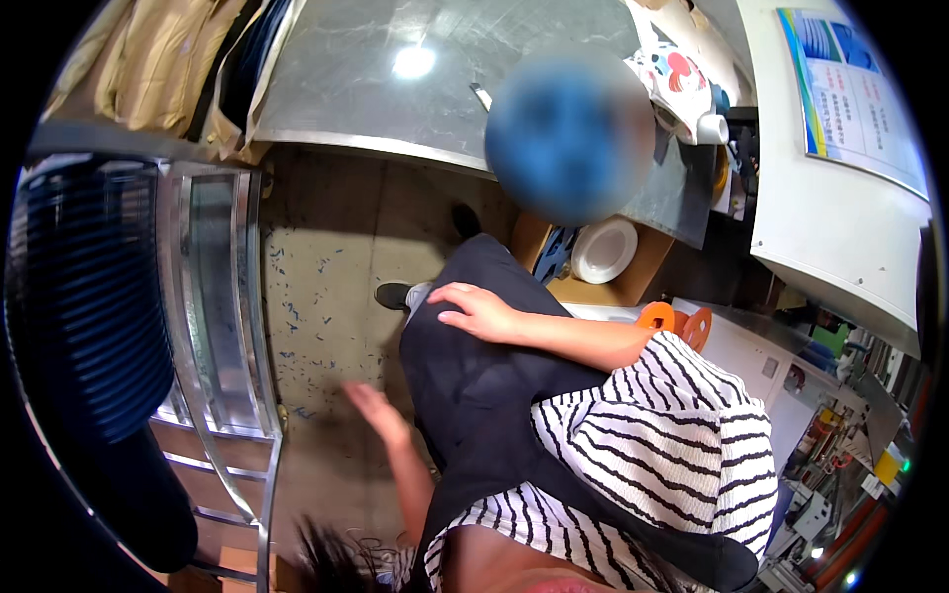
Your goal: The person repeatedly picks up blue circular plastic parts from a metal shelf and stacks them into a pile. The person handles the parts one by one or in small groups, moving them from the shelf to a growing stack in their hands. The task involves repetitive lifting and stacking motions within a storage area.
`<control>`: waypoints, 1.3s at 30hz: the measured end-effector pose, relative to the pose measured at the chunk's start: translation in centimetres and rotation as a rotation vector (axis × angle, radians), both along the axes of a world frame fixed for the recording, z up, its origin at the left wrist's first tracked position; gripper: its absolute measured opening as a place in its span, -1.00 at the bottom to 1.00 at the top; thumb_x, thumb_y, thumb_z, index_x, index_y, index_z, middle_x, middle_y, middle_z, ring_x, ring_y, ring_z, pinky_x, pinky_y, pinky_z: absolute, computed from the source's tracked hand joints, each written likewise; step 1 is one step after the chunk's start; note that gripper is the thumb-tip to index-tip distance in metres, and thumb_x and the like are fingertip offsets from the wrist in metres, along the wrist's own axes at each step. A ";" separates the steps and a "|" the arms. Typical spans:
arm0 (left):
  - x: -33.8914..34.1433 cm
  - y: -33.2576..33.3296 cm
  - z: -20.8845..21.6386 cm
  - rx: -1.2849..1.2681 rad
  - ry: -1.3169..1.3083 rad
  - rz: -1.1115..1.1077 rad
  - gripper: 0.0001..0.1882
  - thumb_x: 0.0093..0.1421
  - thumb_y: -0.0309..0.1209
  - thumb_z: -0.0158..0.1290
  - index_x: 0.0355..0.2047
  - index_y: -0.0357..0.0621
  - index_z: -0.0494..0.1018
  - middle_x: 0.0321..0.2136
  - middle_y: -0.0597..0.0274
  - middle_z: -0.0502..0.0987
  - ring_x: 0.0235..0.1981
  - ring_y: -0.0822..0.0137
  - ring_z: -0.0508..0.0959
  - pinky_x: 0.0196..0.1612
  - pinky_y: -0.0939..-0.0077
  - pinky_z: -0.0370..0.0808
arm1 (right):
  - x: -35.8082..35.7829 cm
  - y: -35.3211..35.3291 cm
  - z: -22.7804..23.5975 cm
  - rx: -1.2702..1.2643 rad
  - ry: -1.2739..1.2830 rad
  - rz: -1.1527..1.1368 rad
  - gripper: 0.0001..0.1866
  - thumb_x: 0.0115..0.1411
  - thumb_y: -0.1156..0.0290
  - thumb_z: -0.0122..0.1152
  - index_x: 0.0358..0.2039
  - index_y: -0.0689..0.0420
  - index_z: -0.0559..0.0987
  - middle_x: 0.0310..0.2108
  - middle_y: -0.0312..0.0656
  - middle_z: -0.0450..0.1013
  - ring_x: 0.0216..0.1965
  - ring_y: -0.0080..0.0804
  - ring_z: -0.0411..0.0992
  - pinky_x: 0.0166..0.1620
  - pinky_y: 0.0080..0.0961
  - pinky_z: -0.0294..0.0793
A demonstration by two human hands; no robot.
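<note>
My left hand [373, 407] hangs in the air over the floor beside my leg. It is slightly smeared, but its fingers look stretched out and nothing shows in them. My right hand [476, 312] lies on the dark cloth [484, 371] over my leg, palm down with fingers loosely apart, holding nothing. Ahead stands a grey metal-topped table [366, 94]. On its right part a round blue area [568, 133] is blurred beyond recognition.
A metal rack [213, 296] with dark blue ribbed material [94, 296] stands at left. Blue scraps [297, 316] litter the floor. Under the table a cardboard box [583, 290] sits near a white roll [604, 250]. Orange handles [675, 321] stick up at my right.
</note>
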State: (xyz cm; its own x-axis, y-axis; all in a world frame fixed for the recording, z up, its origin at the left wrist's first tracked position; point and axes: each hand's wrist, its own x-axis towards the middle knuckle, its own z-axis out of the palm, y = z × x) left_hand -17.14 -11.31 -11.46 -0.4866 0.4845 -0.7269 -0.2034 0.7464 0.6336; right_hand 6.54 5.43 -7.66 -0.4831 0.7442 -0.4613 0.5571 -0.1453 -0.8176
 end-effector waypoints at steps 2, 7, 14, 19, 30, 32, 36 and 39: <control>3.8 -0.8 -0.4 -0.048 -0.124 -0.195 -0.35 0.33 -0.14 -0.16 0.31 -0.21 -0.04 0.30 -0.01 0.02 0.30 0.16 0.09 0.29 0.31 0.05 | 3.0 -0.1 -0.4 0.035 -0.051 -0.018 -0.60 0.13 0.28 0.18 -0.04 0.12 0.43 -0.01 -0.09 0.38 0.07 -0.09 0.31 0.13 -0.29 0.29; 7.9 2.1 0.1 -0.082 -0.294 -0.336 -0.44 0.33 -0.27 -0.11 0.27 -0.23 0.08 0.21 0.03 0.22 0.19 0.27 0.23 0.19 0.46 0.16 | 15.3 5.9 -1.6 0.361 -0.564 -0.339 -0.33 -0.21 0.31 0.45 -0.07 0.25 0.40 -0.07 -0.02 0.38 0.06 -0.05 0.30 0.11 -0.25 0.30; 15.2 8.5 1.4 -0.167 -0.286 -0.318 -0.47 0.33 -0.24 -0.09 0.25 -0.14 0.15 0.13 0.17 0.32 0.08 0.38 0.35 0.10 0.54 0.27 | 26.5 8.5 -10.2 0.296 -0.728 0.118 -0.31 -0.31 0.26 0.50 -0.11 0.15 0.42 -0.18 -0.15 0.40 -0.02 -0.17 0.33 0.09 -0.26 0.24; 20.1 10.5 2.3 -0.111 -0.355 -0.257 -0.51 0.33 -0.33 -0.10 0.22 -0.22 0.17 0.16 0.00 0.27 0.17 0.27 0.28 0.21 0.46 0.19 | 26.6 8.4 -16.9 0.075 -0.551 -0.015 -0.28 -0.26 0.32 0.47 0.00 0.03 0.41 -0.10 -0.11 0.40 0.03 -0.15 0.30 0.03 -0.27 0.30; 24.7 18.2 8.2 0.268 0.156 -0.816 -0.49 0.21 -0.42 0.02 0.18 -0.18 0.24 0.11 -0.03 0.35 0.14 0.07 0.36 0.15 0.36 0.30 | 27.9 14.9 -4.3 -0.048 -0.417 0.315 -0.51 -0.18 0.42 0.25 -0.14 0.16 0.45 -0.27 0.06 0.46 -0.20 0.03 0.45 -0.14 -0.17 0.47; 26.1 21.8 10.5 0.545 0.390 -0.986 -0.43 0.13 -0.44 0.10 0.17 -0.13 0.24 0.12 0.00 0.34 0.20 0.03 0.27 0.19 0.27 0.26 | 26.2 18.0 4.6 0.126 -0.552 0.441 -0.61 -0.14 0.46 0.17 -0.21 0.23 0.46 -0.33 0.09 0.48 -0.22 0.05 0.46 -0.15 -0.17 0.47; 26.9 26.1 16.9 0.877 0.609 -1.117 -0.12 -0.09 -0.36 0.29 0.24 -0.14 0.12 0.23 0.09 0.18 0.30 0.04 0.09 0.30 0.13 0.07 | 21.7 21.1 15.2 0.149 -0.538 0.758 -0.66 -0.12 0.49 0.15 -0.25 0.27 0.49 -0.38 0.10 0.51 -0.25 0.04 0.48 -0.19 -0.16 0.47; 23.8 24.0 19.2 0.739 0.614 -1.096 -0.22 -0.13 -0.32 0.30 0.13 -0.18 0.27 0.02 0.10 0.42 0.12 0.09 0.36 0.23 0.16 0.21 | 14.9 19.7 20.2 0.156 -0.568 1.180 -0.73 -0.03 0.46 0.11 -0.25 0.21 0.54 -0.33 0.06 0.53 -0.23 -0.01 0.51 -0.17 -0.21 0.50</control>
